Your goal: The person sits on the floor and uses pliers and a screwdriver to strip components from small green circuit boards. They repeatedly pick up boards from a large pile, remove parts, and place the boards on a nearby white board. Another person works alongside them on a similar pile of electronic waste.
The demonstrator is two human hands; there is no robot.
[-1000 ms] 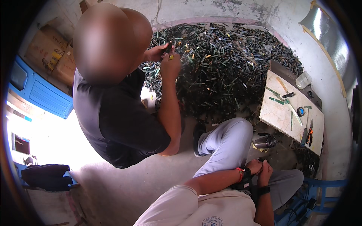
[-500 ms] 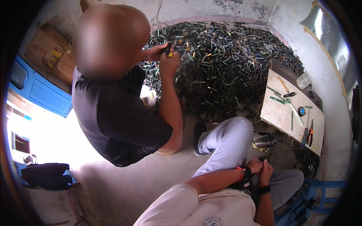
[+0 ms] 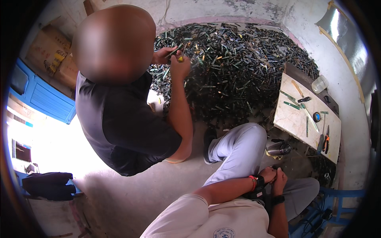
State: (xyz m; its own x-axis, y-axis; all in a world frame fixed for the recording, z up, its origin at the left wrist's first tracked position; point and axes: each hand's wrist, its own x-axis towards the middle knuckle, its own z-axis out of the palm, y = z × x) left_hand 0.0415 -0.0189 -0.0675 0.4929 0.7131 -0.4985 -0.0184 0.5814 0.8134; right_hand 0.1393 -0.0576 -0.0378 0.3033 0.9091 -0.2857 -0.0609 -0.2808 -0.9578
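Note:
My left hand [image 3: 268, 174], with a red bead bracelet and a black band at its wrist, is closed above my lap. Right beside it, touching or nearly so, my right hand [image 3: 280, 180] is closed too, a black band round its wrist. A small dark thing shows at the fingertips where the two hands meet; its kind is too small to make out. Just beyond them a dark metal flask [image 3: 279, 149] lies on the floor near my knee.
A co-worker [image 3: 127, 115] in black at left holds a thin strip and a yellow-handled tool. A big heap of dark and green strips [image 3: 234, 67] spreads by the wall. At right, a board [image 3: 293, 121] carries pliers [image 3: 326, 143], tape [image 3: 316, 116] and a screwdriver [image 3: 320, 144].
The co-worker's head has shifted slightly, and the strip in their hands has turned so that more of its length shows. My own hands stay in nearly the same place.

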